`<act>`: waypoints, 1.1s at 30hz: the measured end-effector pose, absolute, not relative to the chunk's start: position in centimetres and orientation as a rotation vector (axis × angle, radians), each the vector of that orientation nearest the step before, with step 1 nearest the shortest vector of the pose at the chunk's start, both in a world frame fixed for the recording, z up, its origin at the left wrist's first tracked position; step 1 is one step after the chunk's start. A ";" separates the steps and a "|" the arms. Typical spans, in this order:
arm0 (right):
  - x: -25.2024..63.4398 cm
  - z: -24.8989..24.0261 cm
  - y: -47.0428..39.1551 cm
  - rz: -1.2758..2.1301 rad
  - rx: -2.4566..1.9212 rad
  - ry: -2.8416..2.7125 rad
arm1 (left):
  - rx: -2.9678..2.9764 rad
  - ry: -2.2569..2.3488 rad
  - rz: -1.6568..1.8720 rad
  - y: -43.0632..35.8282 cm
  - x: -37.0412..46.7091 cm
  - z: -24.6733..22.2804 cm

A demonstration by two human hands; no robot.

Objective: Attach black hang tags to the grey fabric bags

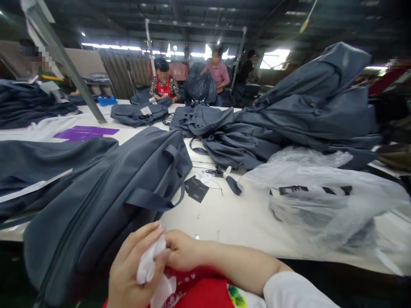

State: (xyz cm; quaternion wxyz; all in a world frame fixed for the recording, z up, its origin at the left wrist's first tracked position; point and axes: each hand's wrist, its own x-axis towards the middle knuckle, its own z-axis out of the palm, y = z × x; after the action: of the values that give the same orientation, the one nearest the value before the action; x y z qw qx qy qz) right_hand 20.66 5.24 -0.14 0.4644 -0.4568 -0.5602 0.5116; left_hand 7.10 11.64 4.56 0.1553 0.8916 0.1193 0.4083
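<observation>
Low in front of my red apron, my left hand (pixel 133 265) curls around a crumpled piece of thin white paper (pixel 149 261). My right hand (pixel 184 249) is closed against the paper's right side, its fingertips partly hidden behind it. Just beyond my left hand lies a large dark blue-grey bag (pixel 128 184), tilted over the table's near edge, with its strap handles toward the right. Black hang tags (pixel 196 188) and a short strap piece with a white wrap (pixel 233 185) rest on the white table (pixel 221 226).
Blue-grey bags (pixel 308 115) are heaped at the back right. Clear plastic bags (pixel 321 205) spread over the right side. A purple sheet (pixel 86 132) and a slanted metal post (pixel 69 64) are at the left. Co-workers (pixel 164 85) are across the table.
</observation>
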 end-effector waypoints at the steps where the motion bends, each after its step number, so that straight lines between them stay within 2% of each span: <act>1: 21.0 -0.9 5.1 1.268 -1.127 -1.262 | 2.631 0.296 1.115 11.5 7.9 4.2; 6: 22.3 -2.9 3.5 1.527 -1.025 -0.963 | 2.798 0.101 0.869 12.1 8.8 2.1; 9: 24.7 -2.5 2.5 1.547 -1.061 -1.268 | 2.764 -0.065 0.722 12.9 8.0 1.2; 12: 29.6 -2.1 2.3 1.065 -1.588 -1.465 | 2.676 -0.001 0.676 13.1 7.0 0.7; 15: 35.4 -3.3 2.7 0.437 -2.246 -1.189 | 2.509 0.176 0.588 12.6 6.4 -0.1; 18: 39.5 -5.6 3.0 0.287 -2.433 -1.055 | 2.398 0.402 0.418 12.0 6.7 -1.7; 22: 41.9 -7.4 2.8 0.317 -2.395 -1.060 | 2.359 0.642 0.267 11.1 7.3 -3.1; 27: 43.7 -5.4 3.2 0.430 -2.124 -1.092 | 2.260 0.640 0.015 10.6 7.5 -2.5; 30: 43.9 -2.8 3.8 0.492 -1.927 -1.104 | 2.266 0.542 0.103 11.5 7.7 -1.9; 33: 42.9 -0.3 4.2 0.541 -1.731 -1.058 | 2.380 0.441 0.341 13.0 8.7 -0.8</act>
State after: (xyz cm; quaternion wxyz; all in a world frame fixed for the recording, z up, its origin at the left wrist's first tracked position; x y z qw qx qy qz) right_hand 42.94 4.18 -0.29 0.4976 -0.7151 -0.4371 0.2236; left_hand 8.73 12.96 -0.80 0.3416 0.9151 0.1697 0.1312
